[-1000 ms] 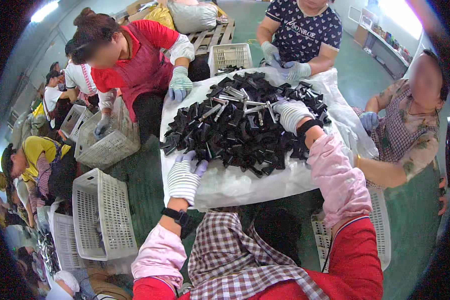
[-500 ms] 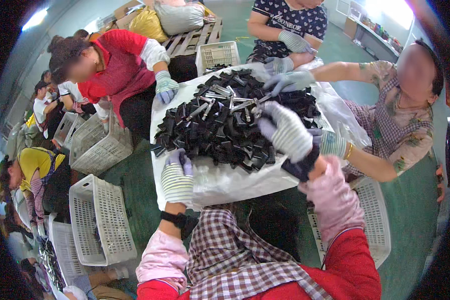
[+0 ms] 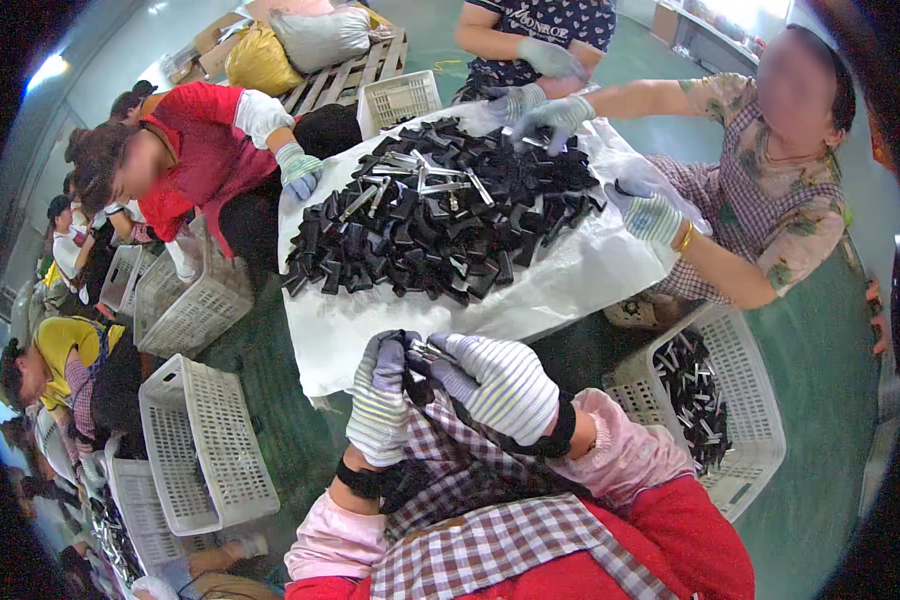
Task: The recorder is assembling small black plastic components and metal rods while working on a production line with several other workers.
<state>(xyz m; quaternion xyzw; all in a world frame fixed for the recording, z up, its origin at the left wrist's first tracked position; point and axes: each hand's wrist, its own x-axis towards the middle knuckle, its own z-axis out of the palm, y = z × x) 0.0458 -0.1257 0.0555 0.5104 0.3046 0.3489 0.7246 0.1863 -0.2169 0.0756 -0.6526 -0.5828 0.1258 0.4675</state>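
A white sheet (image 3: 570,290) covers the table, heaped with black clips (image 3: 440,225) well ahead of the wearer's hands. A white basket (image 3: 745,420) holding more clips stands to the right. Close to the chest, the left hand (image 3: 380,400) and right hand (image 3: 500,385), both in striped gloves, meet fingertip to fingertip, curled around one small black-and-metal clip (image 3: 425,352). Gloved fingers hide most of that clip, so its shape and the exact grip are hard to make out.
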